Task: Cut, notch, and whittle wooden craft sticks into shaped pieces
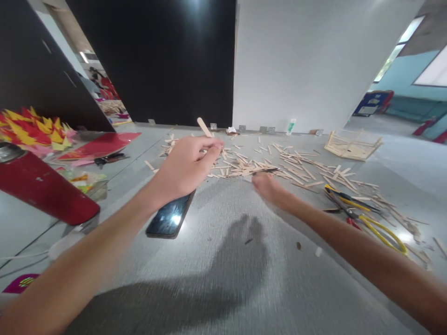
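Head view looks down over a grey floor (223, 279) scattered with craft materials. The left hand (186, 165) is raised over the near edge of the pile, its fingers pinched together on a flat wooden craft stick (204, 127) that points up and away from the fingertips. The right hand (267, 187) reaches low towards the pile of wooden sticks (265, 165); it is blurred, so whether its fingers are spread or closed cannot be told. It appears to touch the pile's near edge.

The pile spreads across the middle of the floor and trails off to the right. A smartphone (170, 216) lies face up on the floor just under the left wrist. To the right of the right forearm lie pliers with yellow handles (363, 216) among loose sticks. Far right stands a small frame built of sticks (352, 145). On the left lie a red cylinder (42, 190), red and yellow paper cut-outs (31, 128) and a red sheet (101, 144). A small white and green glue bottle (291, 126) stands by the far white wall (314, 60).
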`<state>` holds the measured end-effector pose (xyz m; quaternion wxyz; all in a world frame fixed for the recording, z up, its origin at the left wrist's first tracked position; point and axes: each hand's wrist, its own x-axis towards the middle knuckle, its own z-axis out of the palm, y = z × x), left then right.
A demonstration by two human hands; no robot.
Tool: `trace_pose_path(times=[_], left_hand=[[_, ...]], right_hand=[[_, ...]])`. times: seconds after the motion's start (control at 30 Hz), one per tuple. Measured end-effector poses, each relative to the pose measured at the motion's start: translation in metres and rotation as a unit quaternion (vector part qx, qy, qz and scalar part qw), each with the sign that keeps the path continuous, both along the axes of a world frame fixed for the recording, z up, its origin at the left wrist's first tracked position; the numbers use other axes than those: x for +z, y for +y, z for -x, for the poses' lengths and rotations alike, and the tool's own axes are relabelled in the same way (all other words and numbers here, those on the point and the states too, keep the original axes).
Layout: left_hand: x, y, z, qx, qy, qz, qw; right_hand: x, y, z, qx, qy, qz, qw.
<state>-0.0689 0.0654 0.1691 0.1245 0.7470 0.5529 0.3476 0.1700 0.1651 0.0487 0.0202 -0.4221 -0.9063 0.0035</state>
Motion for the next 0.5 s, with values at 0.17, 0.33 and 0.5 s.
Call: trace_pose_path(times=[0.17,0.33,0.5], left_hand=[[-0.001,0.002,-0.002,0.0,0.007,0.004,1.0],[-0.002,0.005,-0.003,-0.008,0.016,0.007,1.0],[-0.003,0.004,-0.005,-0.028,0.013,0.026,0.999]], right_hand=[[0.001,0.009,-0.033,-0.052,0.054,-0.001,0.997],[0.002,-0.112,-0.031,0.085,0.095,0.061,0.99],[0.002,-0.22,-0.038,0.217,0.113,0.081,0.966]])
